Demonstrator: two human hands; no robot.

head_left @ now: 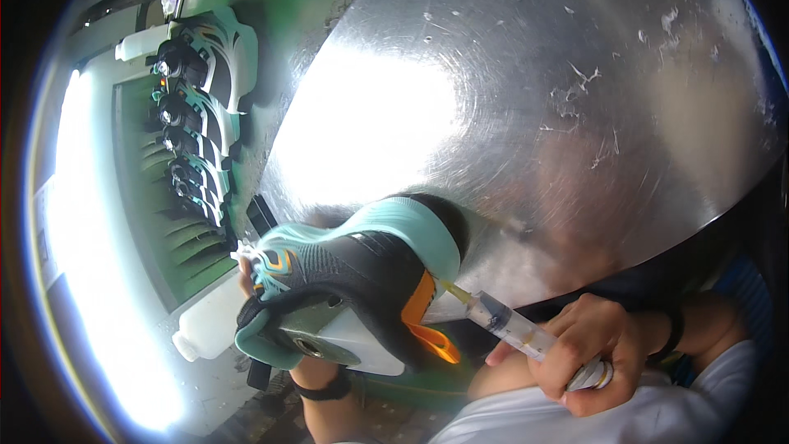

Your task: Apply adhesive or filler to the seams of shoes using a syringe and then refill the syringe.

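Observation:
A black and turquoise sports shoe (353, 271) is tilted on its side at the lower middle, with a grey shoe last (362, 341) filling its opening. My left hand (246, 278) grips it from behind; most of its fingers are hidden by the shoe. An orange strip (423, 316) runs along the shoe and ends in a loose loop. In my right hand (588, 353) is a clear syringe (514, 329), fingers wrapped round the barrel's rear end. Its yellowish tip points at the turquoise sole's edge beside the orange strip, touching or very close.
Beyond the shoe spreads a scratched metal tabletop (526, 115) with white scraps of dried residue. Several similar shoes (197, 115) stand in a row on a green surface at the left. A white plastic bottle (205, 325) lies behind the shoe, near a bright lamp (107, 279).

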